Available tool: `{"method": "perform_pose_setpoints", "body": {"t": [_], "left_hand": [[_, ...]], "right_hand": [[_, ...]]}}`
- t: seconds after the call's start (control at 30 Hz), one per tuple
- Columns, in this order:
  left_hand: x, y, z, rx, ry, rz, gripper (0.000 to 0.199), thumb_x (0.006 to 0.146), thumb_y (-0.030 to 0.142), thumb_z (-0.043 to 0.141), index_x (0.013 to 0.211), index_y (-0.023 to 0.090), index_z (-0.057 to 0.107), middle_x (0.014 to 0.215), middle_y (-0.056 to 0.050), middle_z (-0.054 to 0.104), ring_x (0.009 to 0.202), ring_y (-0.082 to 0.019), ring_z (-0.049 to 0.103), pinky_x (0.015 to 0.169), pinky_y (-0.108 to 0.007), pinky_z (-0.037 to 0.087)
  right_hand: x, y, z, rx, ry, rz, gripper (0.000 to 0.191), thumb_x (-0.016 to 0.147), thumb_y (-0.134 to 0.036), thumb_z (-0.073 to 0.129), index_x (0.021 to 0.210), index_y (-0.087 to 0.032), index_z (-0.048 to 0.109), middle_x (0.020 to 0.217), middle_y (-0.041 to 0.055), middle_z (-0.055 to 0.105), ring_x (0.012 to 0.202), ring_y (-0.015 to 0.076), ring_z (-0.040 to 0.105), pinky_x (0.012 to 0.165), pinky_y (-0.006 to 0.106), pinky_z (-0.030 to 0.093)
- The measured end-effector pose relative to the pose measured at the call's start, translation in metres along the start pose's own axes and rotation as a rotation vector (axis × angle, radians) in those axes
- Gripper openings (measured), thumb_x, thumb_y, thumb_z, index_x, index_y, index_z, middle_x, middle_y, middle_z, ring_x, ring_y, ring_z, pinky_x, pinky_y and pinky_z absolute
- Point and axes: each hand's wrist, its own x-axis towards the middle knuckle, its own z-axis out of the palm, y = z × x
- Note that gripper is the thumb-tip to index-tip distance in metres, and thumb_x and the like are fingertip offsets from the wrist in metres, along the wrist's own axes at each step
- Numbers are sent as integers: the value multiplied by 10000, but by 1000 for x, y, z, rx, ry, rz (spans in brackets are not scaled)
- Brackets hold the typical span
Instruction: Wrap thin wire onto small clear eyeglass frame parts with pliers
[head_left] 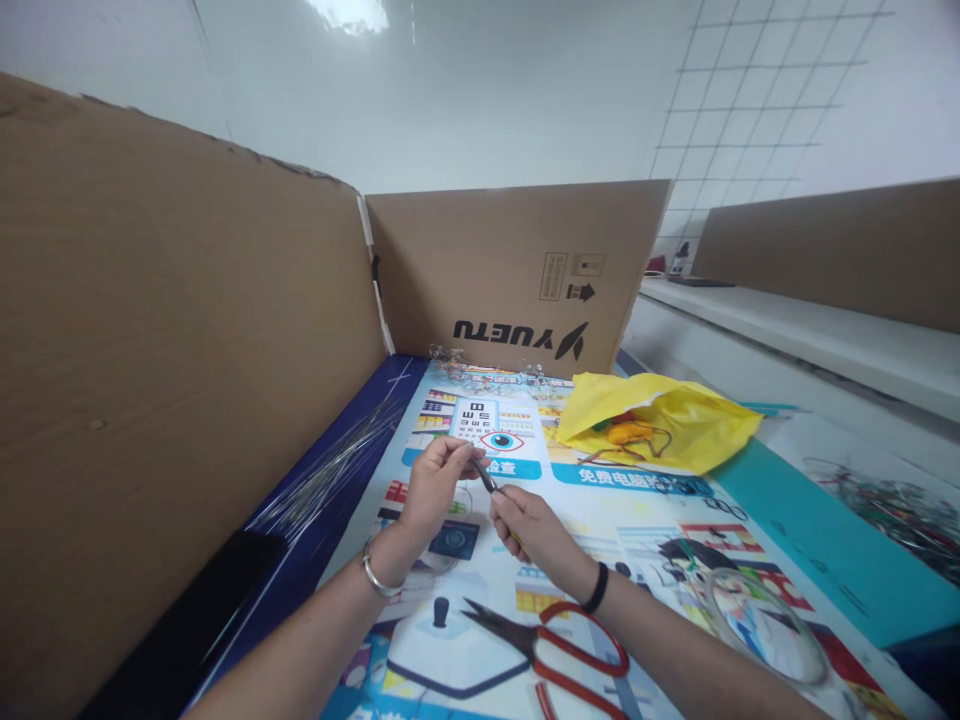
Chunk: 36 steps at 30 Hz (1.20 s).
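The right hand (pixel 534 525) is gripping pliers (pixel 486 477) in closed fingers, their tip reaching the pinching left hand (pixel 437 485), whose hold is too small to tell. Scissors (pixel 529 640) are lying nearer than the grip; a yellow bag (pixel 724 425) is resting beyond, rightward.

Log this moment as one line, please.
right hand: grips pliers | left hand: fingers pinched near their tip, held item unclear | red-handled scissors: on printed sheet | yellow bag: open
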Motion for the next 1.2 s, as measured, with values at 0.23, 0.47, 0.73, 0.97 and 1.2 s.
{"method": "perform_pose_setpoints", "body": {"t": [0.23, 0.47, 0.73, 0.97, 1.2], "left_hand": [[14, 5, -16, 208, -137, 42, 135, 686, 286, 638, 716, 166, 586, 671, -22, 648, 648, -140, 610, 573, -233, 461], [19, 16, -25, 219, -290, 51, 94, 661, 224, 647, 674, 165, 575, 602, 9, 584, 544, -116, 570, 546, -239, 460], [18, 22, -26, 183, -367, -38, 118, 650, 213, 661, 671, 157, 559, 588, 20, 569, 492, -88, 532, 492, -211, 424], [12, 10, -11, 12, -9, -78, 209, 640, 265, 690, 697, 149, 526, 625, -26, 653, 578, -131, 611, 528, -221, 445], [0, 6, 5, -147, 89, -69, 238, 664, 294, 683, 741, 156, 505, 711, -26, 672, 674, -142, 639, 683, -285, 492]], "right_hand": [[7, 6, -7, -91, 24, -24, 326, 828, -485, 379, 691, -194, 428, 484, -66, 387, 372, 51, 316, 361, 179, 244], [8, 3, -20, -302, -40, -192, 395, 834, -518, 370, 617, -192, 417, 517, -34, 405, 471, 86, 366, 447, 206, 275], [5, -11, -35, -617, -40, -339, 332, 844, -440, 396, 639, -189, 471, 595, -15, 479, 561, 115, 422, 525, 233, 279], [6, 8, -12, -442, 108, -262, 310, 863, -428, 353, 654, -202, 381, 583, -32, 431, 558, 112, 401, 507, 226, 277], [4, 9, -9, -514, 279, -284, 254, 857, -414, 367, 716, -209, 418, 647, -11, 497, 591, 133, 433, 534, 236, 288]]}}
